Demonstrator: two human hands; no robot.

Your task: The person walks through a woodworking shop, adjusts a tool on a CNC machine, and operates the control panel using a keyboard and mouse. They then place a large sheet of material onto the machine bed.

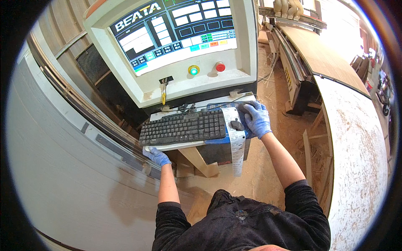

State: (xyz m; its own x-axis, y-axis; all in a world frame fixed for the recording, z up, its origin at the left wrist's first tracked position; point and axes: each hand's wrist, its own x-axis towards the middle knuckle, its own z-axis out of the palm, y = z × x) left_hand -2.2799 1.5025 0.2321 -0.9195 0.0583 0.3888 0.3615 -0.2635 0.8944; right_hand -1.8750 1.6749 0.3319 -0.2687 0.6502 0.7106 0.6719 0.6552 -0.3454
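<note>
A black keyboard (184, 129) lies on a white shelf (171, 146) below the control cabinet's screen (171, 33). My left hand (156, 156), in a blue glove, is closed on the shelf's front left corner. At the shelf's right end, my blue-gloved right hand (257, 119) curls over a blue pad or cloth (249, 133), with a dark shape under its fingers that I cannot make out. Between keyboard and right hand, a long printed paper strip (237, 152) hangs over the front edge. A small black mouse-like object (237, 125) sits on the strip.
The cabinet has a lit green button (193, 70), a red button (220, 66) and a yellow-tagged key or cord (163, 97). To the right stands a machine bed bearing a wood board (335, 54), with a scuffed white panel (356, 142) nearer me. A large grey panel (75, 167) stands at left.
</note>
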